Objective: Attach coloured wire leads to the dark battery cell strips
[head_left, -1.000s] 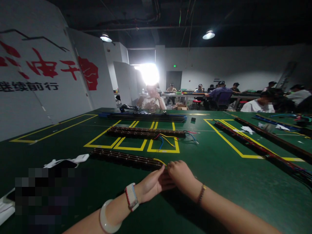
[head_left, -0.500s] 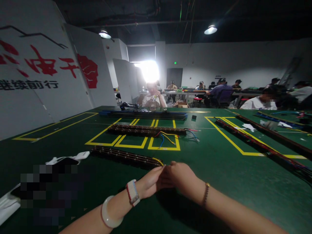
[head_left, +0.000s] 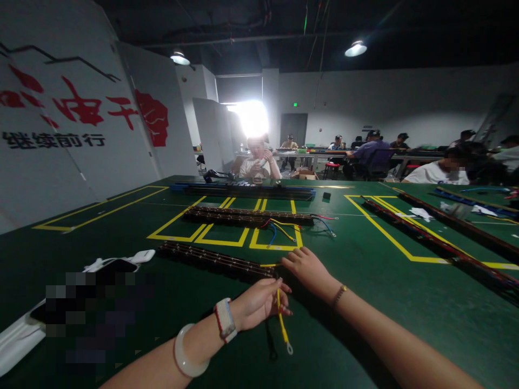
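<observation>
Slanting from far left to near right, the nearer dark strip (head_left: 219, 261) lies flat on the green surface (head_left: 357, 259), its long axis mostly sideways and its right end pointing toward the two hands. And look at that right end: a short yellow stretch (head_left: 268, 265) leaves it, heading right to the fingertips of the right hand (head_left: 310, 273).

Over to the left hand (head_left: 259, 306), just beside that same end, thumb and fingers narrowed on a yellow lead (head_left: 283, 326). This lead points to the near side, dropping with a slight lean to the right, and its ring terminal (head_left: 289, 346) is the nearest tip of all. Whether lead and stretch are one wire, I cannot tell; the hands cover the join.

Right hand, palm down, fingers curled and bunched together; whether they pinch anything is hidden. A watch (head_left: 225, 320) and a pale bangle (head_left: 179, 348) circle the left arm, a thin bracelet (head_left: 340, 294) the right wrist.

Beyond, a second dark strip (head_left: 243, 217) runs left to right across the yellow tape outlines (head_left: 168, 237), blue leads (head_left: 274, 234) curling near its right portion. Farther off, a blue rail (head_left: 243, 190) runs sideways too, and a person (head_left: 256, 165) sits across the far edge.
</observation>
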`<state>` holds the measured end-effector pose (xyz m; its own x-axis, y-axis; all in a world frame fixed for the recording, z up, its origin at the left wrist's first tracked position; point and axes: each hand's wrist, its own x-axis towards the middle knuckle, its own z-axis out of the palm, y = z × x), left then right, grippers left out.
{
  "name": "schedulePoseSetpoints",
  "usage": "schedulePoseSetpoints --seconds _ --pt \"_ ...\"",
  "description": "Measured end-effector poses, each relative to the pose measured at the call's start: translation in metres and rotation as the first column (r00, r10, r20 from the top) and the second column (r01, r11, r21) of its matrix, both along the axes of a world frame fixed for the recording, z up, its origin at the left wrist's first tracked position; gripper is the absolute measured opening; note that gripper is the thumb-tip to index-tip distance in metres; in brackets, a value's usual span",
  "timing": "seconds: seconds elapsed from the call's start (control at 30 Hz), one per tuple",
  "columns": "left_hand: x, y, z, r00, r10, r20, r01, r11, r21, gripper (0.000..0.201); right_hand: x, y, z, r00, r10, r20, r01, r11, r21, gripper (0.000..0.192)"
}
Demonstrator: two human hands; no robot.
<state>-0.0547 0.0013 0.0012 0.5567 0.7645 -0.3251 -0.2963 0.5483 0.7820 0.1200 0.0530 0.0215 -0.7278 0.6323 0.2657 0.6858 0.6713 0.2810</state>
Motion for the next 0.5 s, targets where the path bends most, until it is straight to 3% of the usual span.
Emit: schedulePoseSetpoints --seconds 0.27,0.5 --pt "-0.003 0.003 0.006 0.999 0.037 -0.036 -0.040 0.995 -0.092 0.027 -0.001 0.024 -0.015 1.000 0.030 -0.003 -0.030 0.993 0.113 0.007" --pt "-0.006 0.003 0.007 0.998 -0.052 -0.018 0.050 0.994 -0.092 0.027 0.009 0.026 -0.026 0.994 0.078 -0.080 -0.071 0.994 0.089 0.014"
